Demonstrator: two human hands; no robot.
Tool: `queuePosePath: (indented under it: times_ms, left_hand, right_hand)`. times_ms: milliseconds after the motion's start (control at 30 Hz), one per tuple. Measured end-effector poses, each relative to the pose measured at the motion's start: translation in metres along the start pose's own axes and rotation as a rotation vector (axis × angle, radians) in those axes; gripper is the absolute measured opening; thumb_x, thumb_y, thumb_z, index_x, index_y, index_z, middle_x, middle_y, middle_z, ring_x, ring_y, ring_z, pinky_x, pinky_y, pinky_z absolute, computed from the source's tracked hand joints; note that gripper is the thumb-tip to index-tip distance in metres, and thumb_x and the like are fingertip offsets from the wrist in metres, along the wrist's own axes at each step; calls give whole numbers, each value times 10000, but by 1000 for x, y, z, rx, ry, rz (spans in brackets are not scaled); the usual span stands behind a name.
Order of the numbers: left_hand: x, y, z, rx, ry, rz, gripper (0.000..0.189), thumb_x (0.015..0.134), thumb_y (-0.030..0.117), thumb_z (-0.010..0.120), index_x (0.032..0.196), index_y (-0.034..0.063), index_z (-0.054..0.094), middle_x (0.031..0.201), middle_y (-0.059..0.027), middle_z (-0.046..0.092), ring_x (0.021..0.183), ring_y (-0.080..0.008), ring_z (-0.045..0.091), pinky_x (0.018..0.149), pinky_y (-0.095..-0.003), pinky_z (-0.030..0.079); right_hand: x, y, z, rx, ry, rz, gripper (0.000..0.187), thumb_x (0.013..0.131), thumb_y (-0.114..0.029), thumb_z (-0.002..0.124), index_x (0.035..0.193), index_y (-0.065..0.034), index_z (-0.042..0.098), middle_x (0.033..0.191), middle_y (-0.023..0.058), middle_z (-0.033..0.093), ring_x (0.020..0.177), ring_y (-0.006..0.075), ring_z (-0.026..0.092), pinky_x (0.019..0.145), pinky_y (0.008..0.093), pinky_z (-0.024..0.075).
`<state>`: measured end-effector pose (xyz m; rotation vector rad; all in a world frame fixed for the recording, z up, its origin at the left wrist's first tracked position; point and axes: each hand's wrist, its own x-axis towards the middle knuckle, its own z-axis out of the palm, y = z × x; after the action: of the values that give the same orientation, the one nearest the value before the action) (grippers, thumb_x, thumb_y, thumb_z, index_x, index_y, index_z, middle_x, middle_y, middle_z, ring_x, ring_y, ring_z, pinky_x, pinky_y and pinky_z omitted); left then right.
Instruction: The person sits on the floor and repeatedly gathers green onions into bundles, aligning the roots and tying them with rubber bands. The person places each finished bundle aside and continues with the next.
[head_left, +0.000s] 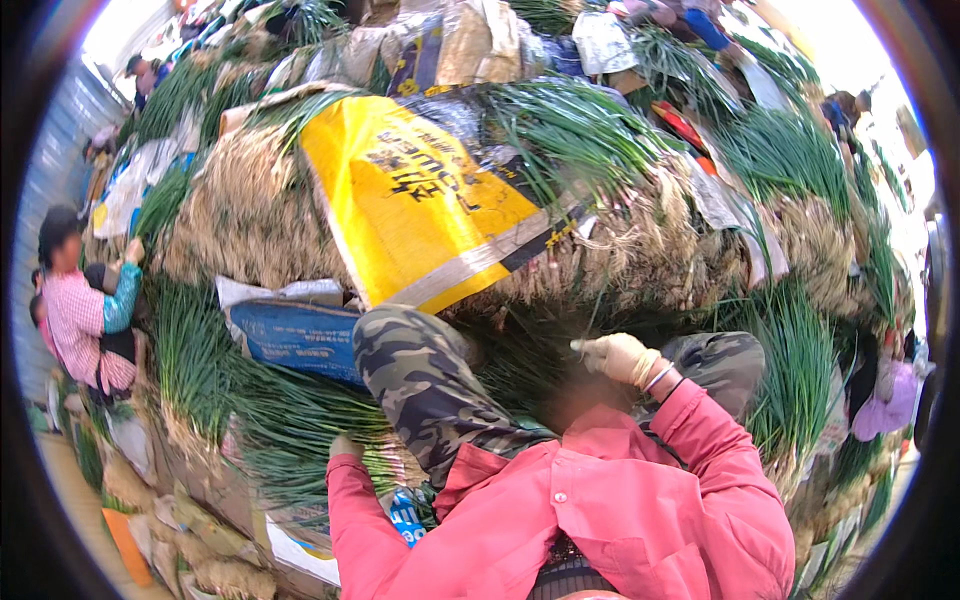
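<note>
My left hand (346, 446) is low beside my left thigh, on a spread of green onions (300, 420); its fingers are partly hidden among the leaves. In front of my lap, my right hand (615, 356), in a pale glove with bands at the wrist, has its fingertips pinched together. A thin, blurred strand rises from them. Dark leaves (517, 367) lie between my knees. Beyond stands a long heap of green onions with pale roots (637, 247) facing me. A yellow printed woven sack (412, 202) drapes over it.
A blue printed sack (300, 337) lies by my left knee. Upright green onions (795, 375) stand beyond my right knee, and more (184, 352) at the left. A co-worker in a checked shirt (79, 322) sits at the far left. Other people are farther off among more heaps.
</note>
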<state>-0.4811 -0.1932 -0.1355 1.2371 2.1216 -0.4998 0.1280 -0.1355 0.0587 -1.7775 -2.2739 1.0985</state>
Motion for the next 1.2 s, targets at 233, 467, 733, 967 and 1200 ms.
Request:
queuePosePath:
  times_ms: [233,467,733,967,1200]
  left_hand:
    - [-120,194,-211,-1223,707,803,383,873,95,584,1237,-22,567,1154,-106,643,1016,-175,619,879,-307,484]
    - [-220,402,-213,-1522,-20,1090,353,847,130,616,1183,27,595,1092,-98,660,883,-164,650,777,-269,516]
    - [-181,473,-118,-1466,-532,776,311,905,33,516,1208,56,581,1098,-58,663,897,-120,642,765,-227,484]
    - [-162,479,-115,-1570,-459,714,293,898,47,516,1181,43,591,1075,-63,670,876,-116,644,756,-221,496]
    - [-156,477,-112,-1584,-425,705,292,896,38,517,1177,45,597,1055,-70,677,857,-119,655,740,-223,513]
  right_hand:
    - [15,42,-99,587,719,67,300,859,32,520,1101,-59,671,733,19,655,637,58,571,605,220,487]
    - [73,49,-114,206,894,-74,211,847,-88,607,1041,-34,668,916,133,691,819,250,672,746,313,525]
    - [186,49,-113,-280,846,25,532,827,-280,650,1275,-34,503,996,188,635,879,336,616,771,397,496]
    - [242,31,-46,-573,402,285,518,857,-164,513,1343,-26,398,1033,138,590,973,295,597,753,372,506]
    - [62,67,51,-202,-357,-58,433,819,-19,476,1212,-145,605,1027,168,644,962,339,627,802,421,518]
